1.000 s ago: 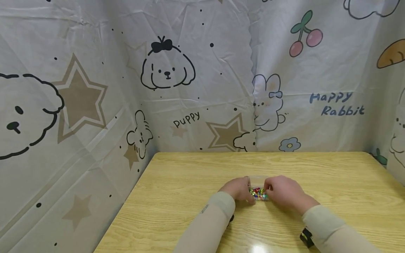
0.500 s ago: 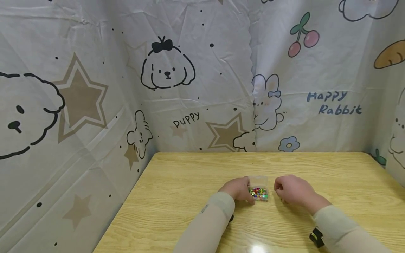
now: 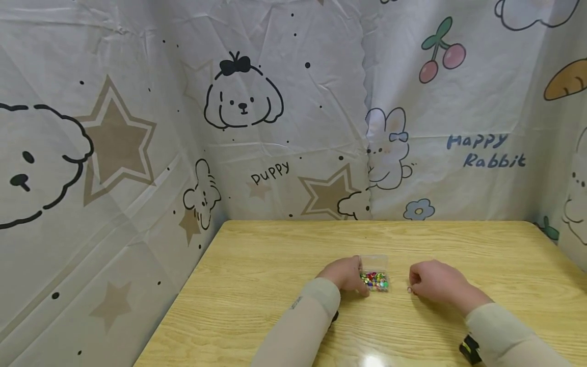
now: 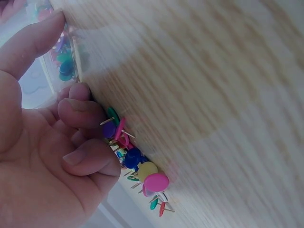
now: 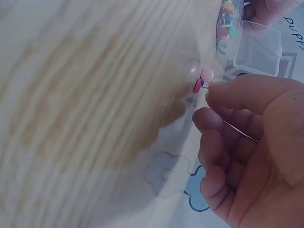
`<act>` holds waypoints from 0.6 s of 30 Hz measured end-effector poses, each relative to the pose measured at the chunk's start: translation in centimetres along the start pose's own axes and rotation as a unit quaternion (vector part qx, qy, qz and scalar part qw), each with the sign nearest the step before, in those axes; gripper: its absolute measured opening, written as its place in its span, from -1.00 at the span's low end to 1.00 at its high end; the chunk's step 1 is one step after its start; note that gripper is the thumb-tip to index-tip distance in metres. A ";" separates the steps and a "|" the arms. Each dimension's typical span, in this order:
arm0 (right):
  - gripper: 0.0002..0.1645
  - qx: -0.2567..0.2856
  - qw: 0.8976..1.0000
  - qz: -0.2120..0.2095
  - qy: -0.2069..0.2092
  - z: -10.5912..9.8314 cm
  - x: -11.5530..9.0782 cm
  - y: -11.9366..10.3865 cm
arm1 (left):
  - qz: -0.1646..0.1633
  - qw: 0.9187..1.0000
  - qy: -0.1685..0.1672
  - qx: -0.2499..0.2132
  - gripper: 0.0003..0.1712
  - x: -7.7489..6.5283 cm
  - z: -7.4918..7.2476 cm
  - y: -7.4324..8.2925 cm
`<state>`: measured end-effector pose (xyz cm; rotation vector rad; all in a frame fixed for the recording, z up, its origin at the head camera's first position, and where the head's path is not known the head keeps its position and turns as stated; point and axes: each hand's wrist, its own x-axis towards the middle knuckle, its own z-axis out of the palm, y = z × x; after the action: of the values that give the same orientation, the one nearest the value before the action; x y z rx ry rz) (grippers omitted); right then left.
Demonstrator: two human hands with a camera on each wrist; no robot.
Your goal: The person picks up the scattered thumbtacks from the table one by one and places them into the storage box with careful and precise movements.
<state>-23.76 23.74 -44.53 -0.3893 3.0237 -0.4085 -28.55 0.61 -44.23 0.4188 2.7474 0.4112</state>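
Observation:
A small clear plastic box (image 3: 384, 287) full of multicoloured thumbtacks (image 3: 374, 279) stands on the table, its lid (image 3: 373, 262) raised at the back. My left hand (image 3: 343, 274) grips the box's left side. In the left wrist view, several loose thumbtacks (image 4: 156, 182) lie beside its curled fingers; the head view hides them. Right of the box, low over the table, is my right hand (image 3: 435, 280), thumb and index tip pinched together. A pink thumbtack (image 5: 198, 85) shows at its thumb tip, close to a pale pink thumbtack (image 5: 207, 74). The exact contact is partly hidden.
The wood-patterned table (image 3: 275, 260) extends around both hands. A white cloth (image 3: 284, 153) with cartoon prints hangs behind its far edge and at the sides. A black wrist strap (image 3: 470, 349) shows under the right sleeve.
My right hand has moved from the box rightward and slightly nearer, and small thumbtacks now show at its fingertips. My left hand has stayed on the box.

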 end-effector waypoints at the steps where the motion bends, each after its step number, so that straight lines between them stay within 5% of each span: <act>1: -0.79 0.002 1.000 0.000 -0.001 0.0 -0.1 0.0 | 0.000 1.000 0.000 0.000 -0.45 0.0 0.0 0.0; 18: -0.75 -0.003 1.000 -0.009 -0.001 0.1 -0.7 -0.3 | -0.006 1.000 -0.002 -0.009 -0.45 0.0 0.0 -0.1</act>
<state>-23.02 23.65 -44.57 -0.4174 3.0231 -0.4012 -28.52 0.56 -44.27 0.3985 2.7381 0.4319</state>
